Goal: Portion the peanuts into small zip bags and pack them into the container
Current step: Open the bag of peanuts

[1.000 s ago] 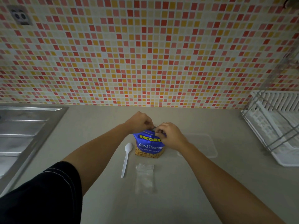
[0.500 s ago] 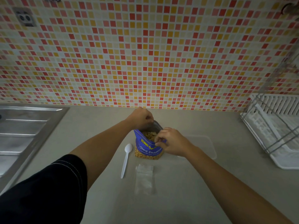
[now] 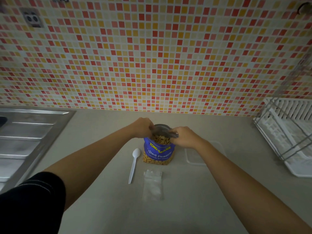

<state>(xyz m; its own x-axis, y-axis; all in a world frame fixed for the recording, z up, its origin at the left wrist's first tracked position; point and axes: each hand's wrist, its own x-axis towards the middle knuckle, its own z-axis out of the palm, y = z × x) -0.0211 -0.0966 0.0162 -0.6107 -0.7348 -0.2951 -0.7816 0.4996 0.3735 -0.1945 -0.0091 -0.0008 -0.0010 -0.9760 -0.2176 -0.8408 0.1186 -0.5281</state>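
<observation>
Since a second ago, when both hands pinched the closed top together, the mouth of the peanut bag has been pulled wide, and the right hand has shifted from the near lip to the right-hand side of the opening. From the head view, the left hand has its fingers curled over the far left edge of the mouth and grips it, while the right hand pinches the right edge, so the silvery inside of the bag shows and the peanuts lie exposed just below the rim. The blue bag stands upright on the beige counter, in the middle, between the two forearms, with more nuts visible through a clear band at its base. Just left of the bag lies a white plastic spoon, bowl pointing away from the person and handle toward them. Near the bag, on the person's side of it, a small clear zip bag lies flat, apart from both spoon and peanut bag. A clear container sits on the counter just right of the bag, partly hidden by the right forearm. A steel sink drainboard fills the left edge, a white dish rack the right, and a mosaic-tiled wall rises behind. A black sleeve covers the left upper arm.
</observation>
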